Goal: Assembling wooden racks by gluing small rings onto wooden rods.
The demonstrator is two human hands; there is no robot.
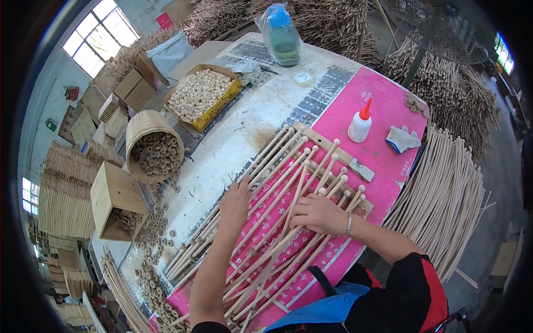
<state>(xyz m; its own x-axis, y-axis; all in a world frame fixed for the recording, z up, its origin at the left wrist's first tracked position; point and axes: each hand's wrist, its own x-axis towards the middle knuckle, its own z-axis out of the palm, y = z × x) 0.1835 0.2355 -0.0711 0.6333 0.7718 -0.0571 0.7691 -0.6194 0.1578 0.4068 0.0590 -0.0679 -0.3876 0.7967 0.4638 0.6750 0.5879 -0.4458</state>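
Long pale wooden sticks with ball ends (272,208) lie slantwise over the pink sheet in front of me. My left hand (235,201) is at the left side of the bundle, fingers bent down onto a stick there; its fingertips are partly hidden. Farther right, my right hand (317,215) curls around several sticks just below their ball ends, knuckles up. A notched wooden strip (327,145) lies crosswise under the far ends. Some sticks on the right cross over others at differing angles.
A white glue bottle (360,126) with a red tip and a glove (403,139) stand right. A yellow-edged tray of wooden balls (225,102), a tipped bucket of wooden rings (145,125) and a wooden box (114,194) are left. A bagged blue-topped bottle (284,39) stands far back.
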